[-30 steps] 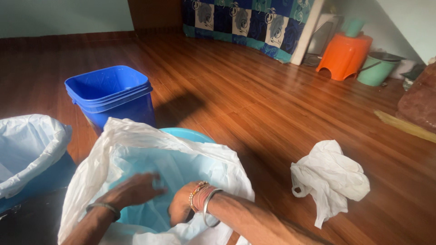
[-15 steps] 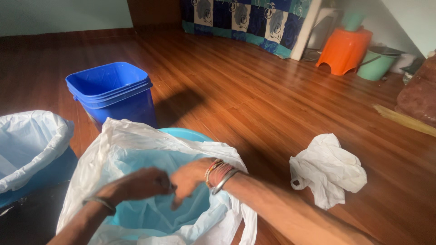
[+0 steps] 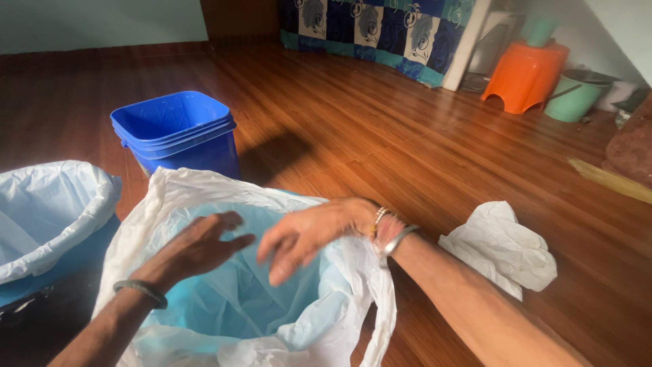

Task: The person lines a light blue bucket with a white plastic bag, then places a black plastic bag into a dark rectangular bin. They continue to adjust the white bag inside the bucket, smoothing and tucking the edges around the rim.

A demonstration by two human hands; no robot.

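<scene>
Wood floor [image 3: 380, 143], reddish-brown planks, fills most of the view, w/ a dark shadow patch just right of the blue bucket [image 3: 178, 132]. Far wall: blue patterned cloth [image 3: 380, 30] hanging down to the floor. Biggest thing up close is the white plastic bag [image 3: 197, 197], spread open as a liner inside a light-blue bin [image 3: 231, 312] at bottom centre; bag edge drapes over the bin rim on the near & right sides, light blue shows through the thin plastic. At left edge, a 2nd lined bin [image 3: 47, 217], also w/ white plastic folded over its rim, just beside the first. Blue bucket stands upright behind both, looks like two nested, nothing visible inside. Right of the centre bin, well apart, a crumpled white bag [image 3: 502, 248] lies on the floor. Top right corner: orange stool [image 3: 526, 75], green pail [image 3: 577, 98] next to it. Left hand [image 3: 197, 248] hovers over the bag mouth, palm down, fingers [image 3: 227, 221] loosely spread, holding nothing; dark bangle on the wrist. Right hand [image 3: 309, 231] reaches across from the right, above the bag opening near its right rim, fingers [image 3: 282, 261] apart & drooping down, gripping nothing; can't tell if they brush the plastic. Several bangles [image 3: 388, 228] on the right wrist, metal & beaded.
</scene>
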